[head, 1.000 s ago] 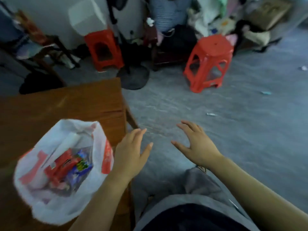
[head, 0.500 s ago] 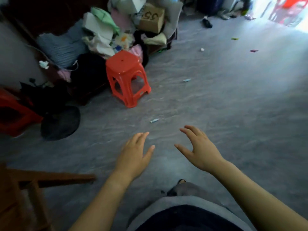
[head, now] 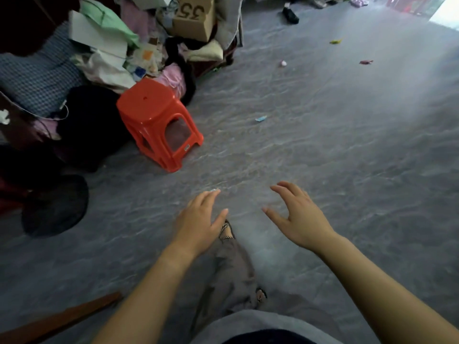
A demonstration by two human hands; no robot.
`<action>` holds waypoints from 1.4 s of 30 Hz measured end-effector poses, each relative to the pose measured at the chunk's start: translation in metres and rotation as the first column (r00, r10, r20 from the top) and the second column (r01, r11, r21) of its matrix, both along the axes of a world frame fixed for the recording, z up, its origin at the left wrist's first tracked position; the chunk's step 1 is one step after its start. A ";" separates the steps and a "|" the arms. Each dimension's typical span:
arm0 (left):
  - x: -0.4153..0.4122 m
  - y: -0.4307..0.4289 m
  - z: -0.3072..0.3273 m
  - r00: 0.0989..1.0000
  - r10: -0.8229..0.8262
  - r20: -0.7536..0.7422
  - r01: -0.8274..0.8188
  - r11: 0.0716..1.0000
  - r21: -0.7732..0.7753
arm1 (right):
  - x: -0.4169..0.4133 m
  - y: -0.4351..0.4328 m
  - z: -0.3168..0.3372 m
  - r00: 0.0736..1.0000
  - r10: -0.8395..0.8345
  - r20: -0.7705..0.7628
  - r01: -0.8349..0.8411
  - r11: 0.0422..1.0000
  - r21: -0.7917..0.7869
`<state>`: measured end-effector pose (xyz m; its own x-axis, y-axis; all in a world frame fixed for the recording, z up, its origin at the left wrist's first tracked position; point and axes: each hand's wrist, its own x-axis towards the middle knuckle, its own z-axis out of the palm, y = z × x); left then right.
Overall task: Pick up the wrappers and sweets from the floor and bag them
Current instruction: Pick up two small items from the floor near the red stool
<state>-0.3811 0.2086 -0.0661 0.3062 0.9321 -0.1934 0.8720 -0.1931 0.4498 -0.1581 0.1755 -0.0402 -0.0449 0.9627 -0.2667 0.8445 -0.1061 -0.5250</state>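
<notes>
Above bare floor [head: 347,170], left hand [head: 198,224] and right hand [head: 300,219] spread, empty; small scattered wrappers [head: 260,118] easily overlooked.

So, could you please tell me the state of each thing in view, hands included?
left hand: open, empty, fingers spread
right hand: open, empty, fingers spread
blue wrapper: lying on the floor, not picked up
pink-white sweet: on the floor, untouched
yellow wrapper: on the floor, far off
dark red wrapper: on the floor, far off
red stool: upright
cardboard box: resting on the pile, print upside down
</notes>
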 end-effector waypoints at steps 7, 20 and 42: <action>0.024 0.151 -0.013 0.999 0.001 0.038 0.000 1.000 -0.009 | 0.002 0.154 -0.004 0.999 0.043 0.010 -0.043 0.999 0.016; 0.060 0.344 -0.025 0.985 0.168 -0.028 -0.168 0.986 0.015 | 0.062 0.379 -0.013 0.961 0.277 0.025 -0.275 0.960 -0.050; 0.076 0.374 -0.575 0.767 0.566 -0.302 -0.638 0.724 -0.263 | 0.049 0.575 -0.585 0.436 0.896 0.087 -0.844 0.440 -0.307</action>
<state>-0.3053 0.5829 -0.6411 -0.3732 0.7715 -0.5152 0.8232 0.5315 0.1997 -0.1091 0.7504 -0.6250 -0.7482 0.3677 -0.5523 0.6221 0.6782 -0.3913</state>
